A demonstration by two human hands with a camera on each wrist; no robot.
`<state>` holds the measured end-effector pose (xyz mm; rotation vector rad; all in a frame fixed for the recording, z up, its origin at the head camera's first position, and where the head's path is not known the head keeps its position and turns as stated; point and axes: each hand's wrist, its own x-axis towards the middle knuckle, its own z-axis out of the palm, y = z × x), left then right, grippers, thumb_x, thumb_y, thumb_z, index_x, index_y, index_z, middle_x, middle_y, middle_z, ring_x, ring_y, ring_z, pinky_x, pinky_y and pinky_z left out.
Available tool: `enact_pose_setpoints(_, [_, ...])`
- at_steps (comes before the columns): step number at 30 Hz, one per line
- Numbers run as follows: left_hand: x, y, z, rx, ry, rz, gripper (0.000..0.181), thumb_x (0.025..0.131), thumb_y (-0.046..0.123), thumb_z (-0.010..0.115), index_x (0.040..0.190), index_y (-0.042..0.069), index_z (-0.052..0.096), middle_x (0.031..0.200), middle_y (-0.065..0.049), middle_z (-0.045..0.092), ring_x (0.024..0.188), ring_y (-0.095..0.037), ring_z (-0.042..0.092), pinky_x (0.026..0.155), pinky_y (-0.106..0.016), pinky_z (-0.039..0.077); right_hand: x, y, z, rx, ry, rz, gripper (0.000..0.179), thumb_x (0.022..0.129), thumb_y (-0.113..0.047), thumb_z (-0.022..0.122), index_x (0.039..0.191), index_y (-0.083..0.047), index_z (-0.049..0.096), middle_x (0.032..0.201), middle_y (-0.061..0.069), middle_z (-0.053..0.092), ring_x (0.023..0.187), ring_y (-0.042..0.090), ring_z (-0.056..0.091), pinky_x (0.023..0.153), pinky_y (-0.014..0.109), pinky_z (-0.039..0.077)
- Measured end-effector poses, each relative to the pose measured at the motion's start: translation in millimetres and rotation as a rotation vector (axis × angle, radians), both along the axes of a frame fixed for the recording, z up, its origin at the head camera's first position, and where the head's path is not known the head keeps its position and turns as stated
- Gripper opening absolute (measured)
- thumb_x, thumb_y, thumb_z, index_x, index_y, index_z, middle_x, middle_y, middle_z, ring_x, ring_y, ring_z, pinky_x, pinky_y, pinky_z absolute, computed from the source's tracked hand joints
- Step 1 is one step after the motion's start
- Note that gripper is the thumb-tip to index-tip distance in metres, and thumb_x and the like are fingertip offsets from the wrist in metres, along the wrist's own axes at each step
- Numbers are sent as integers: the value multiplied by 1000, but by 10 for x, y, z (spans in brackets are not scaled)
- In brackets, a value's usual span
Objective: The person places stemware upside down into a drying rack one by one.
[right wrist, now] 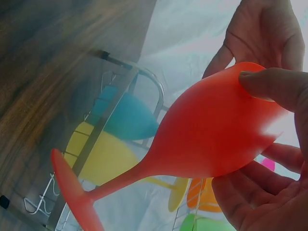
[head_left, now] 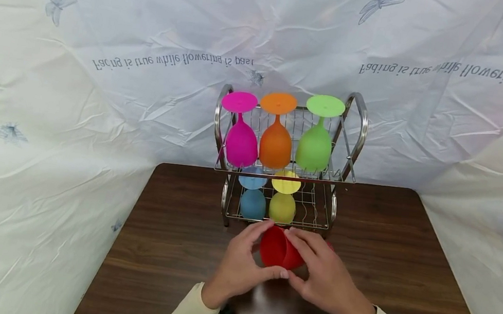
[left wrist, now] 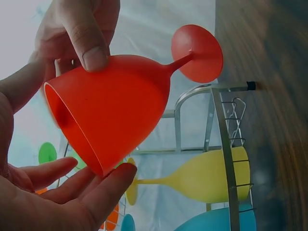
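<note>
A red goblet [head_left: 274,249] lies sideways between my two hands in front of the rack, its mouth turned left and its foot to the right. My right hand [head_left: 328,281] grips the bowl, thumb on one side and fingers on the other. Around the rim curl the thumb and fingers of my left hand [head_left: 241,263], its fingertips [left wrist: 122,175] right at the edge. The goblet's stem and round foot [left wrist: 197,54] stick out free in the left wrist view; the right hand mostly hides them in the head view.
A two-tier chrome rack [head_left: 364,131] stands at the table's back. Upside down on top are magenta [head_left: 241,143], orange [head_left: 275,147] and green [head_left: 314,148] goblets; below are blue [head_left: 253,205] and yellow [head_left: 282,208] ones. Printed white sheeting [head_left: 155,21] hangs behind the brown table [head_left: 166,251].
</note>
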<state>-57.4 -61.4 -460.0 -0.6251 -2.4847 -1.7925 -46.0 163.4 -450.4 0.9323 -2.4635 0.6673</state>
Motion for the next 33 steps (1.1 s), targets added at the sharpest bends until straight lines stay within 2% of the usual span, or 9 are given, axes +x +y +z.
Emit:
enact_pose_setpoints(6, [3, -14, -25, -52, 17, -9, 87, 79, 41, 94, 154, 23, 55, 151, 4, 58, 125, -18, 64, 94, -30, 63, 15, -51, -29, 32, 8, 16, 95, 65, -23, 101, 149, -8, 59, 142, 11, 63, 125, 26, 62, 87, 44, 66])
enact_pose_setpoints(11, [3, -24, -55, -36, 27, -4, 81, 81, 41, 93, 151, 22, 57, 148, 3, 60, 122, -18, 66, 92, -30, 63, 19, -64, -52, 40, 0, 8, 94, 67, -24, 100, 150, -9, 58, 143, 10, 63, 125, 25, 63, 88, 45, 66])
enact_pose_setpoints(15, [4, -27, -61, 3, 5, -2, 77, 82, 39, 93, 149, 24, 58, 147, 4, 60, 122, -18, 65, 91, -29, 63, 13, -67, -62, 24, 3, 5, 96, 66, -24, 100, 152, -10, 57, 145, 9, 62, 126, 26, 63, 89, 45, 66])
enact_pose_setpoints(18, [1, -32, -60, 34, -12, -5, 75, 83, 36, 93, 149, 25, 58, 147, 1, 61, 123, -19, 65, 91, -28, 63, 18, -63, -63, -6, -7, -3, 96, 67, -24, 100, 152, -9, 57, 146, 10, 61, 127, 26, 62, 88, 44, 66])
enact_pose_setpoints(23, [-3, -57, -55, 64, -36, 4, 74, 83, 35, 93, 148, 25, 59, 146, 0, 61, 124, -20, 64, 90, -28, 63, 81, -43, -62, -67, -68, -42, 86, 79, -35, 94, 152, -11, 56, 149, 9, 59, 129, 24, 61, 87, 42, 66])
enact_pose_setpoints(26, [-9, -82, -50, 66, -39, 24, 73, 82, 34, 93, 147, 27, 60, 143, 2, 62, 124, -20, 64, 87, -29, 64, 131, -32, -62, -146, -112, -66, 83, 81, -35, 93, 151, -11, 57, 148, 9, 59, 127, 25, 62, 87, 41, 66])
enact_pose_setpoints(29, [-19, -111, -50, 82, -56, 38, 72, 81, 34, 93, 145, 29, 61, 141, 3, 63, 124, -21, 64, 87, -31, 65, 174, -20, -55, -254, -167, -111, 84, 76, -24, 97, 150, -14, 58, 146, 8, 61, 125, 24, 64, 94, 26, 62])
enact_pose_setpoints(33, [-38, -154, -47, 128, -74, 44, 70, 83, 33, 93, 145, 31, 60, 139, 5, 62, 126, -22, 62, 88, -34, 65, 225, 1, -38, -404, -237, -180, 83, 73, -13, 97, 148, -19, 61, 143, 3, 64, 122, 21, 67, 101, 8, 50])
